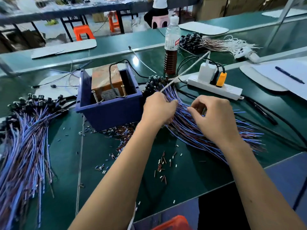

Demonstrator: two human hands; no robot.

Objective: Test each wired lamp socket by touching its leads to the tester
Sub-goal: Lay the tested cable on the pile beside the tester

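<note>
Green worktop carries a fanned bundle of wired sockets just right of the blue bin holding the tester. Left hand grips wires in the bundle; right hand pinches leads there.

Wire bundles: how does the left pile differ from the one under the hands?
The left pile lies untouched beside the blue bin; the right pile has both hands in it, left hand and right hand gripping wires. Both mix blue and brown leads with black sockets.
</note>
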